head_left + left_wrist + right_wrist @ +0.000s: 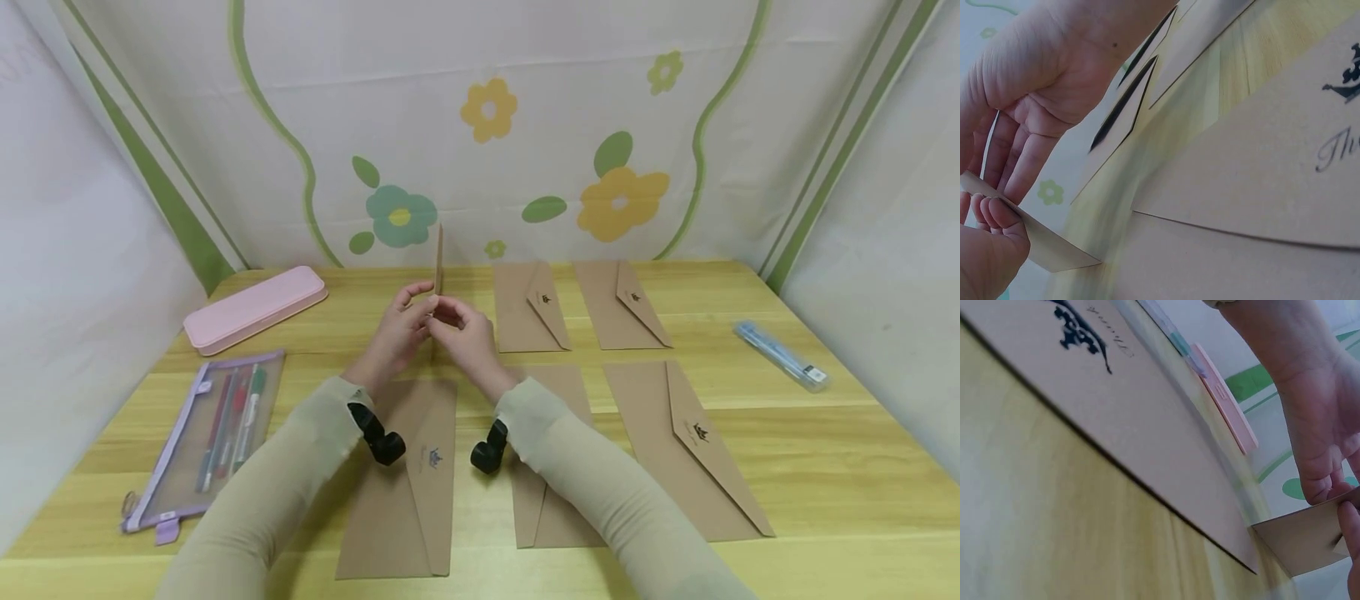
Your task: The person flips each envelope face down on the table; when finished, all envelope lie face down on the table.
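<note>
Where the hands meet above the back half of the surface, left of its middle, the fingers of the left hand and right hand both pinch a kraft-paper envelope, held upright and seen edge-on from the head. Whether its lower edge touches the wood cannot be told. Black wrist cameras sit at both cuffs.

Below the left wrist lies a crown-printed envelope, toward the near edge. A second envelope lies partly under the right sleeve, with a third to its right. Two smaller envelopes lie side by side along the back edge, right of the hands.

Near the back left corner rests a pink pencil case; just in front, along the left edge, lies a lilac-trimmed zip pouch with pens inside. A slim clear-and-blue case lies near the right edge.

Wood grain runs across the yellowish surface. White cloth rises behind it and at both sides, printed at the back with orange, teal and green flowers, leaves and wavy green lines; green stripes mark the corners.
</note>
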{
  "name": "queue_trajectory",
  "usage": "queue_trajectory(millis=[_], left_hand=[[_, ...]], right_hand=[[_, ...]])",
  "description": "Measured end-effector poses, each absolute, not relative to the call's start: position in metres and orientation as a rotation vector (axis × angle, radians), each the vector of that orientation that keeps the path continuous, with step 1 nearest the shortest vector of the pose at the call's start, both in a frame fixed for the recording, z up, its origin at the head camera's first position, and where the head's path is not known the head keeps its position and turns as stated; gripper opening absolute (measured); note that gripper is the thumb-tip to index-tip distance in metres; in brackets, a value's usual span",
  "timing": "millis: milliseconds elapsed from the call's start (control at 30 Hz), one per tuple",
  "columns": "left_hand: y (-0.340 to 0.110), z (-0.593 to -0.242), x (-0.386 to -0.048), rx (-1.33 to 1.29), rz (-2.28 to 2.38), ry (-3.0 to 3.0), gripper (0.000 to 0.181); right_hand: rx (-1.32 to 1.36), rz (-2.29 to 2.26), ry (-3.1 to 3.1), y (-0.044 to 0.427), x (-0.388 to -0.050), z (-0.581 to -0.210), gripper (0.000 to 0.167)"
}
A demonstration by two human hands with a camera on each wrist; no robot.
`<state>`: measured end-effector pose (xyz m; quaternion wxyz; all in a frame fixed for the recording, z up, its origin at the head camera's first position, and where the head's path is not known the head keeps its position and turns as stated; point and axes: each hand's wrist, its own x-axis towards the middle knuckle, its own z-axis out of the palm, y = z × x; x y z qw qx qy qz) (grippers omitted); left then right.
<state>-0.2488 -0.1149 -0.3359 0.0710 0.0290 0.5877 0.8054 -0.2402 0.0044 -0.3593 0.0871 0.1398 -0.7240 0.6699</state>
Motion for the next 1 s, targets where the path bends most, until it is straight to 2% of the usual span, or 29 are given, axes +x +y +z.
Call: queue_trajectory(millis=[633, 1000], left_hand=[[-0.1135, -0.341, -0.2508, 0.056, 2.256, 1.855, 0.033], [-0.1101, -0.3456, -0.2505, 0.156, 2.193, 1.923, 0.043]], right_hand=[[0.351, 1.833, -2.157, 0.0061, -0.2333, -0.3591, 0.037], [0.212, 1.673, -2.15, 0.0088, -0.2307, -0.3598, 0.037]])
